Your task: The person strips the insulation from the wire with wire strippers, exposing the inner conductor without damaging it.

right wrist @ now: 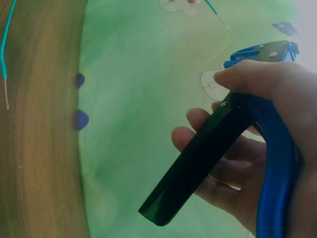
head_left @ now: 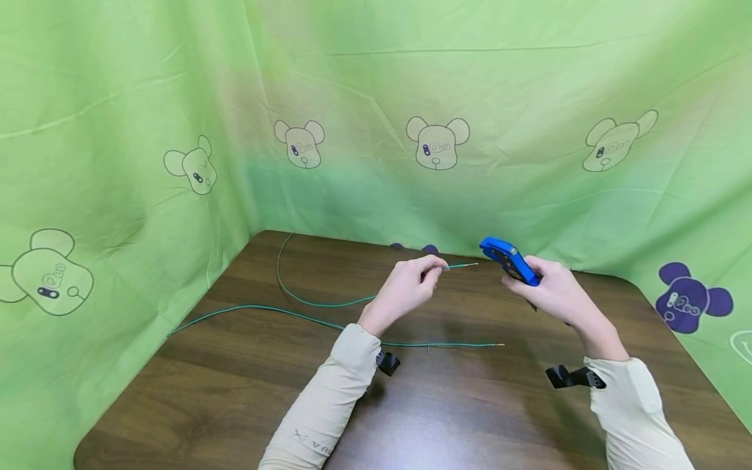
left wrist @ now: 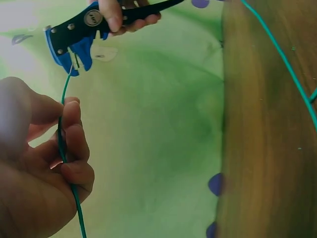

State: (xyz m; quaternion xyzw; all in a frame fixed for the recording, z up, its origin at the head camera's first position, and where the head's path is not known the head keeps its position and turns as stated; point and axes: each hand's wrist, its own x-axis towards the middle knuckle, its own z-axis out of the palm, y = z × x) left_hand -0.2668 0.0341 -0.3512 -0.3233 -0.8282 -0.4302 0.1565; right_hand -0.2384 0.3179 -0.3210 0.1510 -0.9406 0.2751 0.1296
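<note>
My left hand [head_left: 405,290] pinches a green insulated wire [left wrist: 63,134] between thumb and fingers, close to its stripped end. The bare tip [head_left: 472,264] points right, toward the tool. In my right hand [head_left: 558,292] is a blue-and-black wire stripper [head_left: 510,260], its head tilted up and to the left. Fingers reach around the black handle [right wrist: 193,163], and the blue handle [right wrist: 277,168] lies against the palm. In the left wrist view the tip overlaps the stripper's jaws; the head and right wrist views show a small gap between them.
A second length of green wire [head_left: 435,344] lies across the brown table [head_left: 235,391], its right end stripped to bare copper [right wrist: 6,94]. A tiny scrap [head_left: 428,350] lies beside it. Green printed cloth [head_left: 364,72] hangs behind and at the sides.
</note>
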